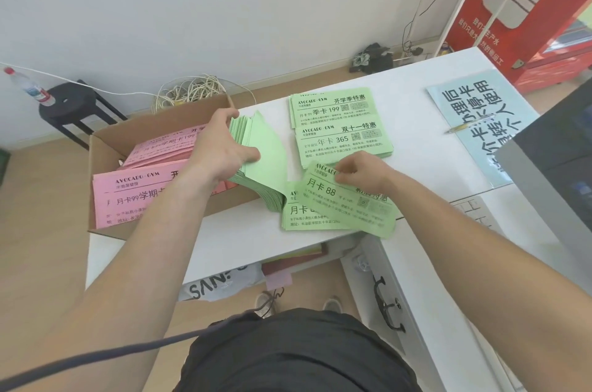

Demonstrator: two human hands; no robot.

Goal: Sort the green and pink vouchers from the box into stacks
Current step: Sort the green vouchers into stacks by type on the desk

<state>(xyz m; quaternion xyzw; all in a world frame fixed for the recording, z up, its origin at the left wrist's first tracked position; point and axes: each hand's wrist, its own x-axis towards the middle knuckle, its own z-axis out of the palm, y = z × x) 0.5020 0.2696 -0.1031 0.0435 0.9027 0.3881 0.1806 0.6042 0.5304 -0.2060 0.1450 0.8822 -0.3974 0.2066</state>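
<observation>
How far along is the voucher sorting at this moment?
Done: two green stacks lie on the table, with a third, near stack started. In hand: the left hand holds a thick green bundle at the box; the right hand pinches one green voucher over it. Left: that bundle and the pink vouchers lying in the box.

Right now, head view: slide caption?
Left hand grips a green bundle by the box; right hand pinches a green voucher.

box (pixel 105 141) left of stacks (pixel 342 125) on table (pixel 416 96)
</observation>
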